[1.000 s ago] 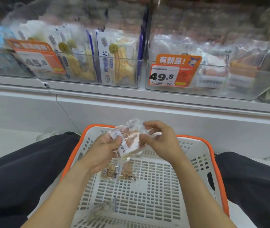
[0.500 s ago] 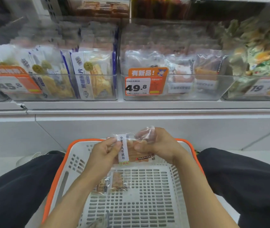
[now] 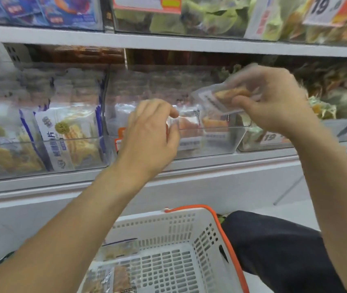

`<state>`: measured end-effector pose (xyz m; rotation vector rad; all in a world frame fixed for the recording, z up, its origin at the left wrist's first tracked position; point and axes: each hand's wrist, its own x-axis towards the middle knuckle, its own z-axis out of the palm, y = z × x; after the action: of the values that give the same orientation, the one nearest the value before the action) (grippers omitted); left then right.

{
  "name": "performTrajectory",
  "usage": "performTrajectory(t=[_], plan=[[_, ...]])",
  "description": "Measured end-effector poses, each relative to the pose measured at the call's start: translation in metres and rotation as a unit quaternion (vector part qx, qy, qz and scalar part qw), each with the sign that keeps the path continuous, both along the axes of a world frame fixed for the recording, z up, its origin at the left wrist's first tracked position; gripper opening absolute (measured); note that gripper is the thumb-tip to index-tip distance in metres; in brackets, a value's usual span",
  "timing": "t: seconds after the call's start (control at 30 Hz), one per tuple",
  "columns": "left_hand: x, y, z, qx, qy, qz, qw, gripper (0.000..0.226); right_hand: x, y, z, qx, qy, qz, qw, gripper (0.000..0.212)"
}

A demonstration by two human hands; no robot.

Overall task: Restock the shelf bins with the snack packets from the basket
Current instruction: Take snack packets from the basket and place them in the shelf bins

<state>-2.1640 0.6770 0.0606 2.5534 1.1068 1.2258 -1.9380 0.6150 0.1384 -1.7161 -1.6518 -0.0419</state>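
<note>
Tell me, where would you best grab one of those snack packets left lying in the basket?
Probably by a sealed edge, from straight above. The packets lie flat on the white basket floor, too flat to wrap fingers round, and the basket walls block a sideways reach. Pinch the thin crimped rim and lift.

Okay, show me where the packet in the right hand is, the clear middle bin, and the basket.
Packet (image 3: 221, 98): head view, on its white label end, left of the thumb.
Clear middle bin (image 3: 215, 142): head view, on its clear front wall.
Basket (image 3: 191, 207): head view, on its orange far rim.
</note>
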Motion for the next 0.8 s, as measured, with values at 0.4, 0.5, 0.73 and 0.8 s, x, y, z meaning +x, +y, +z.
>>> performTrajectory(t=[0.4, 0.5, 0.73, 0.8], plan=[[0.016, 0.038, -0.032, 0.086, 0.189, 0.072, 0.976, 0.01, 0.03, 0.107, -0.024, -0.367, -0.371, 0.02, 0.853, 0.019], [0.016, 0.037, -0.034, 0.091, 0.185, 0.068, 0.976, 0.011, 0.026, 0.115, -0.028, -0.354, -0.412, 0.026, 0.839, 0.02], [0.015, 0.039, -0.036, 0.107, 0.176, 0.069, 0.976, 0.021, 0.047, 0.105, -0.04, -0.15, -0.472, -0.059, 0.867, 0.07], [0.015, 0.038, -0.035, 0.096, 0.179, 0.063, 0.977, 0.024, 0.05, 0.097, -0.038, -0.153, -0.442, -0.087, 0.88, 0.079]])
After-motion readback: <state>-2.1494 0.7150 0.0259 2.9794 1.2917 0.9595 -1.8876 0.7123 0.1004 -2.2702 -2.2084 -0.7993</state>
